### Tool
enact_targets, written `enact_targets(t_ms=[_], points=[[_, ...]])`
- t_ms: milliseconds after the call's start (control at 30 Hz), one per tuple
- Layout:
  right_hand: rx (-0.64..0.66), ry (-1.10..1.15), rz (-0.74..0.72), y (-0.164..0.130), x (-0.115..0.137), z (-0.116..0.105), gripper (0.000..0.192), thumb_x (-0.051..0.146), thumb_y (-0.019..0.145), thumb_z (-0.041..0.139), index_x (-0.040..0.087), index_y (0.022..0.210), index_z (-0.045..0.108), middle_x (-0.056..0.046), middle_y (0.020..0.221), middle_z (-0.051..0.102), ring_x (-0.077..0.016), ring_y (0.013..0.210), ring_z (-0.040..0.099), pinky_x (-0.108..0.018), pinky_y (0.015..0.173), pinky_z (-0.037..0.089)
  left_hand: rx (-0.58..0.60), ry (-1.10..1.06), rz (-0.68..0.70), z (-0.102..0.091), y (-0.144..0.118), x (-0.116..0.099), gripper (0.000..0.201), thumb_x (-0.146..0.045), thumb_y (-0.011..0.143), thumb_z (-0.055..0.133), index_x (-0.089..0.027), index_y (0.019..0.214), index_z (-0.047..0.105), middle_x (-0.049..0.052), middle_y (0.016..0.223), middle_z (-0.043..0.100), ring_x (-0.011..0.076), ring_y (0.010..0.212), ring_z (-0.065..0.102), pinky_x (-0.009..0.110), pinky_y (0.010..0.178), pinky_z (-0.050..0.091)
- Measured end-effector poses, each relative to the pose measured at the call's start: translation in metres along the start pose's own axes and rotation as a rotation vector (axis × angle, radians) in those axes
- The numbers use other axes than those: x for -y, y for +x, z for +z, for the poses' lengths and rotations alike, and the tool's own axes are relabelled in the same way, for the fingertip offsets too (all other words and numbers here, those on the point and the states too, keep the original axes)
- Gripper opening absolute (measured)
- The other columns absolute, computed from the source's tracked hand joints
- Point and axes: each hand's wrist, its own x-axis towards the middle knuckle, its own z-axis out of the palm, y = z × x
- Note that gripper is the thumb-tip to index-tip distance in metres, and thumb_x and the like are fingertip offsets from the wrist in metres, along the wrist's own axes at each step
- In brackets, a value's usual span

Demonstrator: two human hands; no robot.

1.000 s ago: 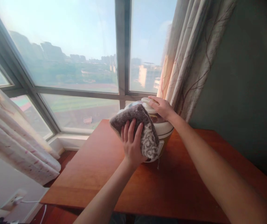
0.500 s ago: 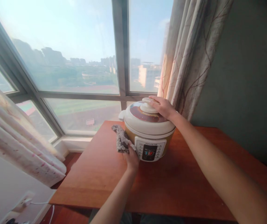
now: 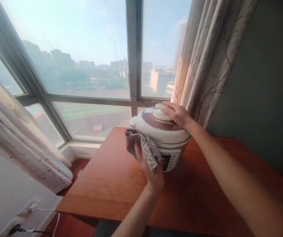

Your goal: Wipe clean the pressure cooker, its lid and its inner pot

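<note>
A white and gold electric pressure cooker [image 3: 161, 140] stands upright on a reddish-brown wooden table [image 3: 101, 184], its lid on. My right hand [image 3: 179, 115] lies over the round white lid knob [image 3: 161, 112], fingers curled onto its top. My left hand [image 3: 151, 169] grips a grey fluffy cloth [image 3: 141, 143], thumb in front of the folds. The cloth is in front of the cooker's left side and covers part of the control panel [image 3: 173, 159]. Whether it touches the cooker I cannot tell.
Large windows [image 3: 87, 65] rise behind the table. A patterned curtain [image 3: 210, 65] hangs at the right by a dark wall, another curtain [image 3: 20, 138] at the left. Wall sockets with a black plug [image 3: 15, 228] and white cable are at the lower left.
My left hand has lifted and turned the cloth, which now spreads wider and hides more of the control panel. My right hand stays on the knob. The view has shifted slightly.
</note>
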Motion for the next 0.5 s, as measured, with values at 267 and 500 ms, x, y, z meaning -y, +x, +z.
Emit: enact_targets(t_ms=[267,500], points=[[0.005,0.036,0.0,0.002,-0.008,0.002,0.044,0.042,0.09,0.055,0.019,0.126,0.066,-0.008,0.133,0.064,-0.0255,0.125,0.057,-0.042,0.11,0.04,-0.099,-0.029,-0.122,0.012,0.037,-0.007,0.062,-0.05,0.095,0.046,-0.011,0.144,0.044,0.019,0.151,0.043,0.0314,0.145,0.033,0.048,0.121,0.024],[-0.002,0.042,0.025,0.002,-0.008,0.003,0.044,0.041,0.089,0.056,0.02,0.126,0.066,-0.007,0.131,0.066,-0.0259,0.122,0.059,-0.041,0.108,0.043,-0.118,-0.073,-0.276,0.0,0.042,0.063,0.055,-0.047,0.093,0.05,-0.016,0.138,0.052,0.015,0.146,0.052,0.0272,0.145,0.035,0.042,0.121,0.027]])
